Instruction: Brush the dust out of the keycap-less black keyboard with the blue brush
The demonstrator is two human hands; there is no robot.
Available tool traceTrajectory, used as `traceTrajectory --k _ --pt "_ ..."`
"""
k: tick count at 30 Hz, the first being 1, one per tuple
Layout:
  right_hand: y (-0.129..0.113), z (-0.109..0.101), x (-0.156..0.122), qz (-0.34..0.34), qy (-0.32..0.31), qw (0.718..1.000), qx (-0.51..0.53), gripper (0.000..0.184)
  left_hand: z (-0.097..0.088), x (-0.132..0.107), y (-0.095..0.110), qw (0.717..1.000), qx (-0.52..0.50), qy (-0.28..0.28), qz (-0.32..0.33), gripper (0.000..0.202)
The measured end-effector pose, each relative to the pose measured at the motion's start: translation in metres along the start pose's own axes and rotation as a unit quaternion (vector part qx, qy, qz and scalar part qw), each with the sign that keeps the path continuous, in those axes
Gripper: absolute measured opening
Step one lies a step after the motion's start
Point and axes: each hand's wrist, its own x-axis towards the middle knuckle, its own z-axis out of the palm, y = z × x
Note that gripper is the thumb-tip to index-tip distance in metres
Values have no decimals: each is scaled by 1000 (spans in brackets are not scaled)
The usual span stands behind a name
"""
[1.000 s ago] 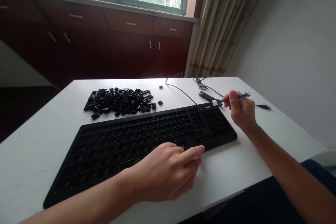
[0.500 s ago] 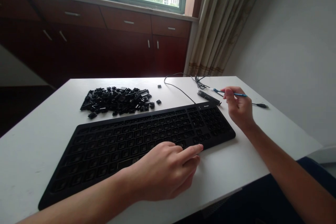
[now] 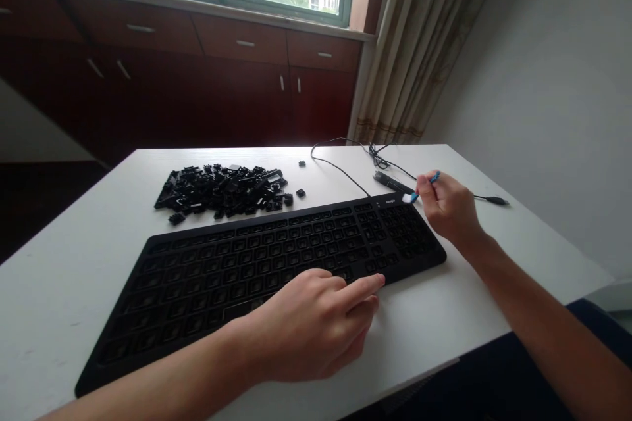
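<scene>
Nearest is the left hand [image 3: 318, 325], whose index finger is stretched along the near edge of one black keyboard [image 3: 266, 250]; the other fingers are curled, and whether they grip this edge I cannot tell. The keyboard lies flat on one white table [image 3: 494, 289], its long axis slanting from near left to far right, its open key sockets facing up. The right hand [image 3: 451, 210] pinches one blue brush [image 3: 414, 197] narrowly between thumb and fingers, at the keyboard's far right corner. Its white bristles point left and downward; contact with the keyboard is not clear. Beyond the keyboard lie one black strip [image 3: 388, 180], one cable [image 3: 378, 159] with a plug [image 3: 496, 200], and one heap of black keycaps [image 3: 222, 191], too many for counting; two single keycaps [image 3: 301, 193] lie to the right, apart from it. Farther, a brown cabinet [image 3: 197, 92] shows four closed drawers [image 3: 237, 33], their content hidden.
</scene>
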Motion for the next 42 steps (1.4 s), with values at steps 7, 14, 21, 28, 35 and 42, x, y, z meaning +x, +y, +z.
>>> traceTrajectory --k 7,14,21,28,35,42 --pt "-1 -4 2 0 35 994 101 26 -1 0 0 1000 3 -3 5 31" --pt "5 2 1 -5 0 999 -48 30 -1 0 0 1000 3 -3 7 30" --pt "-3 -3 0 21 -1 991 133 34 -1 0 0 1000 2 -4 1 31" --pt "-1 -7 -1 -5 18 1000 -10 41 -1 0 0 1000 -1 -5 4 31" --pt "-2 -4 -1 -33 -50 992 113 35 -2 1 0 1000 0 -1 8 30" --pt "8 -3 1 -61 26 991 -116 35 -3 2 0 1000 3 10 9 29"
